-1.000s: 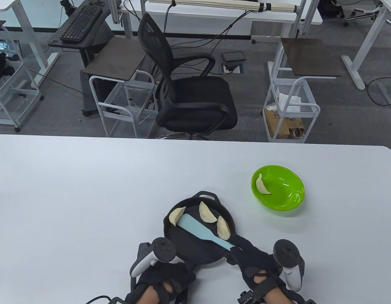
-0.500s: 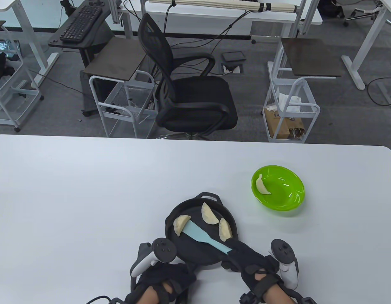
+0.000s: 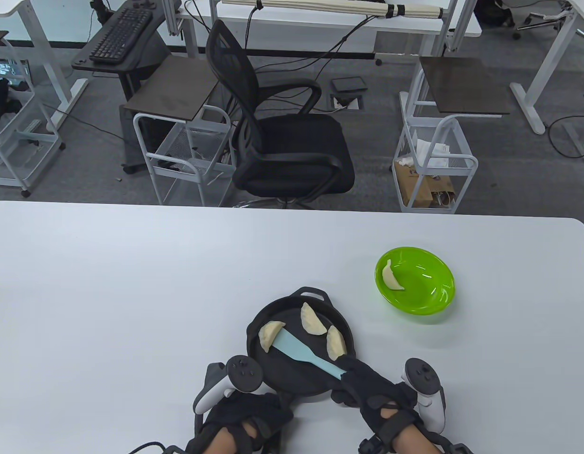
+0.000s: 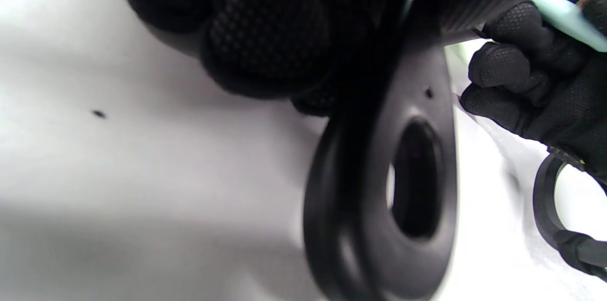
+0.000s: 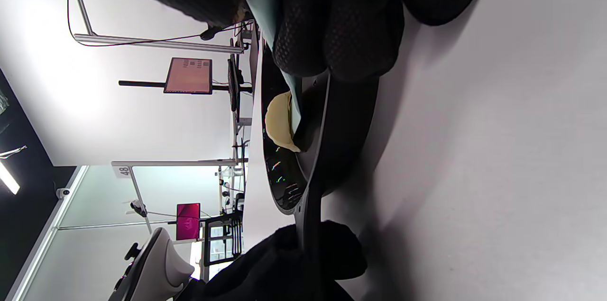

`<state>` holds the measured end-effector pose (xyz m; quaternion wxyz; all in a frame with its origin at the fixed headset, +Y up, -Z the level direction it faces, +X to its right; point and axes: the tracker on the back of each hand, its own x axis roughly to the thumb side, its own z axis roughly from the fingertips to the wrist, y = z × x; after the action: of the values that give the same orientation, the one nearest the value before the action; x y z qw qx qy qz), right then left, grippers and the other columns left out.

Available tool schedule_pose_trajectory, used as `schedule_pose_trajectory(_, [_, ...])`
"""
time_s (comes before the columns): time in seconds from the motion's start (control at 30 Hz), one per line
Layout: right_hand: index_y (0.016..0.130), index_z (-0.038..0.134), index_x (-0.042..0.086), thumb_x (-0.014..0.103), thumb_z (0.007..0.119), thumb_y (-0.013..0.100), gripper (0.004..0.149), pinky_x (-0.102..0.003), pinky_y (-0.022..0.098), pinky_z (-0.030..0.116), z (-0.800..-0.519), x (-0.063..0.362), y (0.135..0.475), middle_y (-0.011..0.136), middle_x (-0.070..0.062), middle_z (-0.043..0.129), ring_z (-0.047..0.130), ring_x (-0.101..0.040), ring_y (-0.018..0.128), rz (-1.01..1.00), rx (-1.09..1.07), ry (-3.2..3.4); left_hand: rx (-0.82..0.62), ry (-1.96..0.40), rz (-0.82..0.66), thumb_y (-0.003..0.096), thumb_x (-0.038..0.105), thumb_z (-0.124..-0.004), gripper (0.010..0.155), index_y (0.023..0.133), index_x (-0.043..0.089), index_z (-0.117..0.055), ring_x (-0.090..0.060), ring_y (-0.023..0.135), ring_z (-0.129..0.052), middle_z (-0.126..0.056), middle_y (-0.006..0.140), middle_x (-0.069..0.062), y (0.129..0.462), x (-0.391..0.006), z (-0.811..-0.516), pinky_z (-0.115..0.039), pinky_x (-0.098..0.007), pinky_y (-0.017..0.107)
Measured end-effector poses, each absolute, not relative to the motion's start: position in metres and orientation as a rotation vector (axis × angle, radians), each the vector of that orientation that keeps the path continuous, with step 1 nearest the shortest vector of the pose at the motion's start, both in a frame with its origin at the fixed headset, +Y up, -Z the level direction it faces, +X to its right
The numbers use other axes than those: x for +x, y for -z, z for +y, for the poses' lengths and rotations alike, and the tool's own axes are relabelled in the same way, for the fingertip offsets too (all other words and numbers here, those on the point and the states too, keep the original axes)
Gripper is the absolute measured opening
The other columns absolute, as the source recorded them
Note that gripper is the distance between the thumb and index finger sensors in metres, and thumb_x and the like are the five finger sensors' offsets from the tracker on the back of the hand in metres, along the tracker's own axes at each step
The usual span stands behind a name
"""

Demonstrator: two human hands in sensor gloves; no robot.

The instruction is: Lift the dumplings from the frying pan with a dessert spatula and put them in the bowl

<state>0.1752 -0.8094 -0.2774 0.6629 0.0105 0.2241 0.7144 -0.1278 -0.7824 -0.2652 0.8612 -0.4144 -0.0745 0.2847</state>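
A black frying pan (image 3: 296,373) sits near the table's front edge with three pale dumplings in it: one at the left (image 3: 269,334), one in the middle (image 3: 311,319) and one at the right (image 3: 335,342). My right hand (image 3: 363,385) grips the handle of a light blue dessert spatula (image 3: 296,349), whose blade lies flat in the pan with its tip against the left dumpling. My left hand (image 3: 254,411) grips the pan's handle (image 4: 403,187) at the near side. The green bowl (image 3: 429,302) stands to the right with one dumpling (image 3: 391,277) inside.
The white table (image 3: 131,283) spreads wide to the left and behind the pan. Beyond its far edge stand a black office chair (image 3: 282,142), wire carts and desks.
The spatula slid a little toward me and rightward, and the left dumpling shifted with it, early in the second. My right hand drew back slightly. Since half a second ago nothing has moved.
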Motion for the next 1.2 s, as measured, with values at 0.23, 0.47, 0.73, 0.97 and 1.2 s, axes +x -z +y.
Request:
schedule_pose_trajectory(0.23, [0.108,0.056,0.017,0.033,0.071,0.059,0.054,-0.063,0.068,0.057,-0.8084,0.1761,0.2758,0.095,-0.019,0.077,0.084,-0.042,0.074,0.490,-0.052,-1.605,-0.872,-0.596,-0.159,0.0481,0.064,-0.074,0.064,0.097,0.022,-0.071,-0.018,0.038,-0.102,-0.108,0.059,0.006,0.2652,-0.1283,-0.7823,-0.078,-0.044,0.050])
schedule_pose_trajectory(0.47, [0.106,0.062,0.017,0.031,0.074,0.058,0.052,-0.061,0.064,0.062,-0.8068,0.1806,0.2759,0.085,-0.020,0.084,0.089,-0.040,0.062,0.477,-0.100,-1.664,-0.873,-0.592,-0.162,0.0481,0.064,-0.074,0.064,0.097,0.022,-0.071,-0.018,0.038,-0.102,-0.108,0.059,0.007,0.2651,-0.1283,-0.7823,-0.078,-0.044,0.050])
schedule_pose_trajectory(0.73, [0.107,0.059,0.016,0.032,0.073,0.058,0.053,-0.057,0.063,0.064,-0.8089,0.1817,0.2755,0.084,-0.018,0.084,0.090,-0.037,0.060,0.489,-0.099,-1.675,-0.875,-0.593,-0.162,0.0481,0.064,-0.074,0.064,0.097,0.022,-0.071,-0.018,0.038,-0.102,-0.108,0.060,0.006,0.2651,-0.1283,-0.7822,-0.077,-0.044,0.050])
schedule_pose_trajectory(0.97, [0.107,0.053,0.012,0.032,0.072,0.058,0.056,-0.058,0.064,0.063,-0.8079,0.1803,0.2750,0.086,-0.018,0.082,0.088,-0.037,0.063,0.506,-0.081,-1.638,-0.876,-0.592,-0.162,0.0482,0.064,-0.074,0.064,0.097,0.023,-0.071,-0.018,0.038,-0.102,-0.108,0.060,0.006,0.2649,-0.1284,-0.7820,-0.077,-0.044,0.050])
schedule_pose_trajectory(1.2, [0.106,0.058,0.013,0.030,0.071,0.057,0.053,-0.061,0.066,0.061,-0.8063,0.1807,0.2738,0.087,-0.019,0.081,0.088,-0.039,0.067,0.477,-0.089,-1.606,-0.877,-0.592,-0.162,0.0483,0.064,-0.074,0.064,0.097,0.023,-0.070,-0.018,0.038,-0.102,-0.108,0.060,0.006,0.2649,-0.1285,-0.7820,-0.077,-0.044,0.050])
